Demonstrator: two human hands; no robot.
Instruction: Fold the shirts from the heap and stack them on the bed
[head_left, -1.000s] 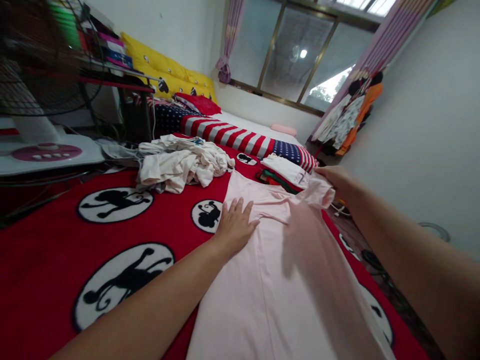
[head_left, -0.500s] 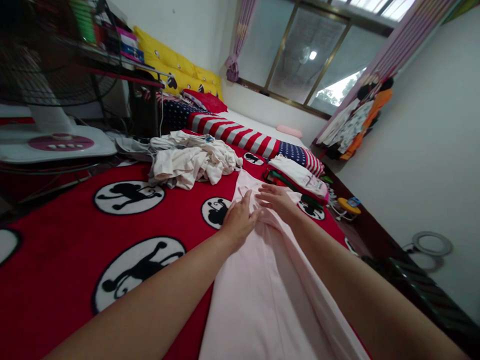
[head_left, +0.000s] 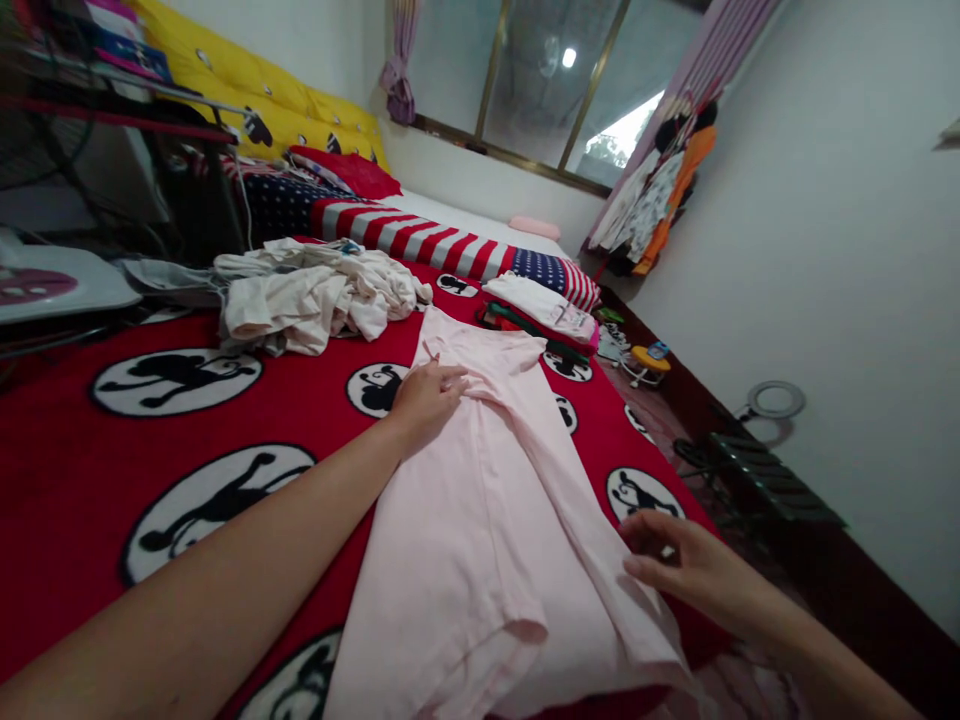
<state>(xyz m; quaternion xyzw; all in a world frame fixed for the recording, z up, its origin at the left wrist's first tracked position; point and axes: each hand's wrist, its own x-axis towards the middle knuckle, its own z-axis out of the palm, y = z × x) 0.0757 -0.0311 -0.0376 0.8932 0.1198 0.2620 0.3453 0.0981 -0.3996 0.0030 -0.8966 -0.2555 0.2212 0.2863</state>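
Cotton under the left grip (head_left: 427, 398): wide open, palm down, fingers spread on a pale pink cotton garment (head_left: 480, 520) near its upper end.
Right grip (head_left: 679, 570): narrow, fingers curled at the garment's lower right edge; whether they pinch the cloth, I cannot tell.
Garment's place: lengthwise on a red blanket with black-and-white monkey roundels (head_left: 52, 500), covering a bed, mostly flat, with a sleeve lying at the lower end and loose creases near the top.
Already folded: a neat stack of clothes (head_left: 540, 310), topped by a white piece, sits just beyond the garment's upper right corner.
Not folded: a crumpled heap of off-white clothes (head_left: 315, 300) lies just left of the garment's upper end.
Farther out: a stars-and-stripes bolster (head_left: 420, 245) crosses the bed, a yellow cushion (head_left: 255, 100) lines the wall, and patterned clothes on hangers (head_left: 660, 180) hang beside a wide window (head_left: 525, 90).
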